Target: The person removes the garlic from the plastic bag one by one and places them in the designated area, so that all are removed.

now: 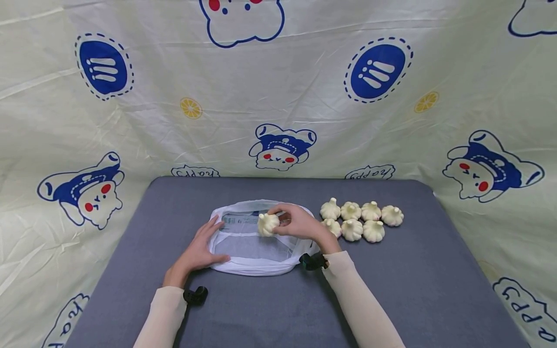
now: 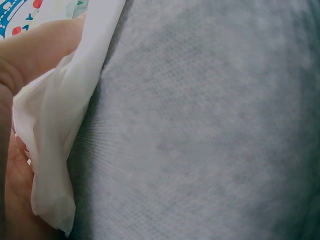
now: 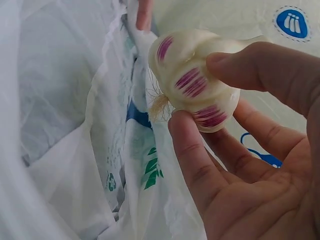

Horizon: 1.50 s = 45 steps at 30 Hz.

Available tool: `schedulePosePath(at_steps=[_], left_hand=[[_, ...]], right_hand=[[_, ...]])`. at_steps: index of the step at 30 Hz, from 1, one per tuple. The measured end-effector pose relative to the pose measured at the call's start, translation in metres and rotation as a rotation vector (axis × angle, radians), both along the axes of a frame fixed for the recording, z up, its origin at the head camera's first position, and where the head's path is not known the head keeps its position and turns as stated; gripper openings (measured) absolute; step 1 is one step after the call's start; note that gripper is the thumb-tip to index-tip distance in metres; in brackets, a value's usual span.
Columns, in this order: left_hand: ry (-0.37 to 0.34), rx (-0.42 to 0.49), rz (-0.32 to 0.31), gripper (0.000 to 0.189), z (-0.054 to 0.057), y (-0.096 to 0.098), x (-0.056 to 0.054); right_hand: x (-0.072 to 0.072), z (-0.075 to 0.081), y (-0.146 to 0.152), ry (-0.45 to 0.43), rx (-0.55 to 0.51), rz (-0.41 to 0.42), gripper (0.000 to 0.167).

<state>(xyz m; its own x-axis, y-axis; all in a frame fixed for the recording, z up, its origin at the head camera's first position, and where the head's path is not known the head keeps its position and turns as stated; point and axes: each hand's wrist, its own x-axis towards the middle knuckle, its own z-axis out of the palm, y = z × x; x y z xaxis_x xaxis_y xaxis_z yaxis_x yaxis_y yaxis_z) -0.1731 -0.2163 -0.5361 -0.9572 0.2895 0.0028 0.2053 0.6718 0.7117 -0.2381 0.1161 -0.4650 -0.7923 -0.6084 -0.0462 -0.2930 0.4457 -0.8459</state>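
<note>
A white plastic bag (image 1: 261, 267) lies on the table with its mouth spread wide, green print showing inside. My left hand (image 1: 201, 247) rests on the bag's left rim, thumb and fingers straight and spread apart. In the left wrist view, white plastic (image 2: 82, 95) drapes between the thumb and the other fingers. Over the bag's mouth, my right hand (image 1: 298, 222) pinches a garlic bulb (image 1: 267, 224) between thumb and fingertips. Up close in the right wrist view, this garlic bulb (image 3: 192, 75) shows purple streaks and a tuft of roots.
Several more garlic bulbs (image 1: 351, 230) sit in two rows on the grey table (image 1: 435, 280), just right of the bag. A pale printed cloth (image 1: 300, 82) hangs behind the table. Black cameras (image 1: 196, 296) are strapped at both wrists.
</note>
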Motion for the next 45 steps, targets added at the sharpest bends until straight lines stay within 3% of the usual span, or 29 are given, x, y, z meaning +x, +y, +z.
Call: schedulePosePath(at_steps=[17,29,45], left_hand=[[-0.025,0.008,0.005,0.102,-0.001,0.000,0.000],[0.004,-0.006,0.003,0.103,-0.002,0.000,0.000],[0.004,-0.005,0.001,0.102,-0.001,0.000,-0.001]], right_hand=[[0.038,0.001,0.015,0.085,-0.212,-0.134,0.045],[0.065,0.001,0.026,0.131,-0.288,-0.202,0.045],[0.074,0.002,0.063,0.182,-0.305,-0.292,0.050]])
